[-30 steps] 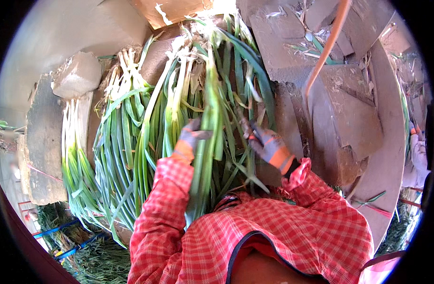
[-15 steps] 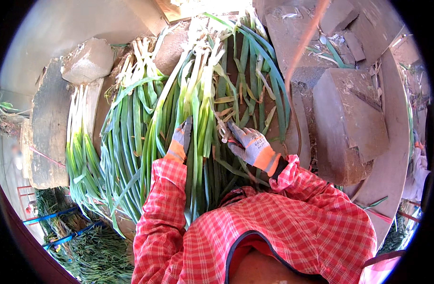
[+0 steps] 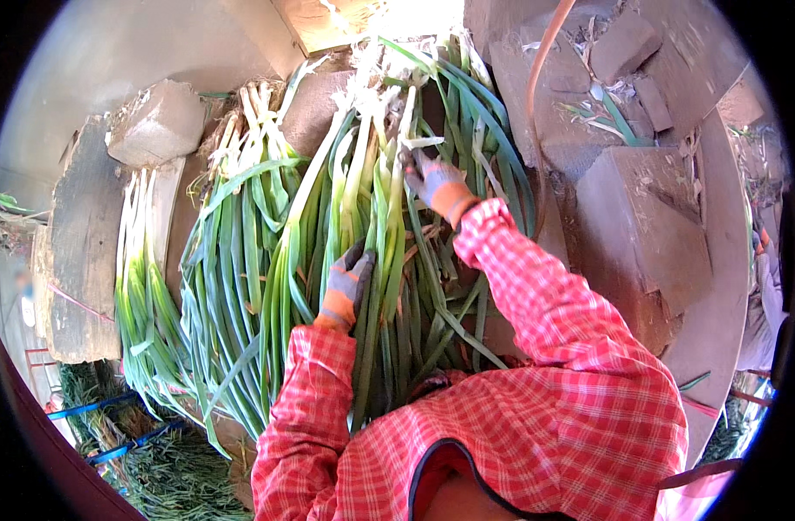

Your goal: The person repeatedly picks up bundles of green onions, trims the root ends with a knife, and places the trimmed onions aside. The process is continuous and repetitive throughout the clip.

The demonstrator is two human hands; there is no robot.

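Observation:
A big bundle of green onions (image 3: 363, 217) lies lengthwise in front of me, white ends far, green leaves near. My left hand (image 3: 349, 282), in a grey and orange glove, is closed around a clutch of green stalks in the bundle's middle. My right hand (image 3: 432, 181), gloved the same, reaches far up to the white stalk ends and pinches one there. Red checked sleeves cover both forearms.
Two more rows of green onions (image 3: 233, 252) (image 3: 141, 286) lie to the left. A stone block (image 3: 157, 122) and a wooden plank (image 3: 85, 243) sit at far left. Brown blocks (image 3: 649, 234) and an orange hose (image 3: 536, 78) are on the right. Cut leaves (image 3: 172, 469) pile below left.
My right hand has gone from the middle of the bundle up to the white stalk ends. My left hand shifted slightly down and right, still gripping stalks.

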